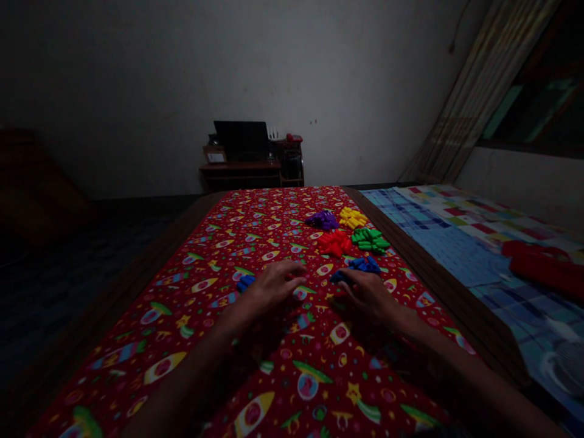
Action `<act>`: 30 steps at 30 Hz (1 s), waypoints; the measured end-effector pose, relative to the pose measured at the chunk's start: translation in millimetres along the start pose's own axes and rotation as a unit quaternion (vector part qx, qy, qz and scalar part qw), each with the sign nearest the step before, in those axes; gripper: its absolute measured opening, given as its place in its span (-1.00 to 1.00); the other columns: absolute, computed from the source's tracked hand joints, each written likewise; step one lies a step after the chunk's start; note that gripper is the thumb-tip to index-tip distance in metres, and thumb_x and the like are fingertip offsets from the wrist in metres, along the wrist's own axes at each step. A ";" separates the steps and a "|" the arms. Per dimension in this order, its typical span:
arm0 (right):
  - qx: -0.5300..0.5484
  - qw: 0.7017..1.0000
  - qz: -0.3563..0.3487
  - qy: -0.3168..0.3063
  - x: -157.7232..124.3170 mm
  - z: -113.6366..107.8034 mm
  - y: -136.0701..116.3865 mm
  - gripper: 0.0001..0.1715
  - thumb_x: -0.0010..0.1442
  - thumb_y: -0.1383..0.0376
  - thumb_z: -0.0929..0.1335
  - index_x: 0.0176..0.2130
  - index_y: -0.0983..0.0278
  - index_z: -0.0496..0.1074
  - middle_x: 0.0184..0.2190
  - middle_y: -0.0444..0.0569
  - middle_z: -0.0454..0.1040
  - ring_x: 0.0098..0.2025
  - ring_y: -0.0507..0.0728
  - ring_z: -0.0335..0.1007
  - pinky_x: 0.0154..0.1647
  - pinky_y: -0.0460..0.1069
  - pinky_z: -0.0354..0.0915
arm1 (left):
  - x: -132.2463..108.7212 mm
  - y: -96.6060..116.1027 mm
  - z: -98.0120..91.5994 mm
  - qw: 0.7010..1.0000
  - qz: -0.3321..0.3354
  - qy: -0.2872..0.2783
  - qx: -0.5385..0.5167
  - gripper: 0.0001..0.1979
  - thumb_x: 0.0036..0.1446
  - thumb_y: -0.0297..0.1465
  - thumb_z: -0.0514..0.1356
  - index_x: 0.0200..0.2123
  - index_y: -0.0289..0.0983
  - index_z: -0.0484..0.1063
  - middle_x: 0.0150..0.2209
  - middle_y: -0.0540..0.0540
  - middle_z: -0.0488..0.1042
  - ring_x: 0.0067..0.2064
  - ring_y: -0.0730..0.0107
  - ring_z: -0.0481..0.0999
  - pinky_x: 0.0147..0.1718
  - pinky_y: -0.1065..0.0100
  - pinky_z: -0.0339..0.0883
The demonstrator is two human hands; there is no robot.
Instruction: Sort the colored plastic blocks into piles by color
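My left hand (274,283) rests palm down on the red rocket-print cloth (219,316), fingers spread, beside a few blue pieces (246,281) at its left edge. My right hand (367,294) lies on the cloth with fingertips touching a small pile of blue pieces (362,265); one blue piece sits under its fingertips. Beyond them lie sorted piles: red pieces (334,243), green pieces (370,241), purple pieces (322,219) and yellow pieces (353,217).
The room is dim. A checked blue cloth (456,243) covers a surface to the right, with red rolled items (542,264) on it. A low desk with a dark screen (241,141) stands against the far wall. A curtain (483,91) hangs at right.
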State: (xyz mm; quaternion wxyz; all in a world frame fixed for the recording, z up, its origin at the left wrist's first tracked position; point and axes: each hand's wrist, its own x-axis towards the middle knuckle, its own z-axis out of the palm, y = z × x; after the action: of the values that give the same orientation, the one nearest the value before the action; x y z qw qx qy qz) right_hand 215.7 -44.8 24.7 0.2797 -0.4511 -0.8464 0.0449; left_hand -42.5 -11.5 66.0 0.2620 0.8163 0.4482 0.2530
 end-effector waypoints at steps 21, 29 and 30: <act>0.017 0.993 -0.107 0.038 29.8 23.8 -19.1 -0.67 0.30 0.29 0.24 0.03 0.26 0.40 -0.11 0.13 0.51 -0.14 0.16 0.45 -0.18 0.03 0.37 | 1.8 -53.6 -48.4 0.985 -0.141 0.028 -0.092 -0.68 -0.22 -0.24 0.27 -0.35 -0.28 0.52 -0.38 -0.08 0.59 -0.31 0.21 0.56 -0.29 0.28 0.43; 0.017 0.993 -0.111 0.025 34.8 33.7 -25.8 -0.50 0.28 0.33 0.26 0.19 0.30 0.23 -0.11 0.14 0.51 -0.15 0.19 0.45 -0.18 0.08 0.40 | 0.1 -5.1 -16.8 0.996 -0.012 0.003 -0.089 -0.69 0.03 -0.20 0.18 -0.22 -0.24 0.54 -0.22 -0.10 0.60 -0.19 0.24 0.57 -0.18 0.30 0.43; -0.010 0.994 -0.109 0.026 28.8 28.3 -18.6 -0.53 0.26 0.35 0.27 0.16 0.31 0.27 -0.12 0.15 0.51 -0.13 0.20 0.44 -0.15 0.10 0.40 | -2.7 -8.4 -25.5 0.999 -0.015 0.021 -0.039 -0.68 0.04 -0.18 0.17 -0.21 -0.24 0.54 -0.19 -0.11 0.60 -0.17 0.22 0.56 -0.16 0.30 0.42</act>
State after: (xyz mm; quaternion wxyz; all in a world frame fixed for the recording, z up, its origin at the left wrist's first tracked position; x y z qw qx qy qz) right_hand 174.8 -28.1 19.5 0.3005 -0.3602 -0.8831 -0.0057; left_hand -65.3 -4.8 78.8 0.2879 0.7930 0.4559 0.2837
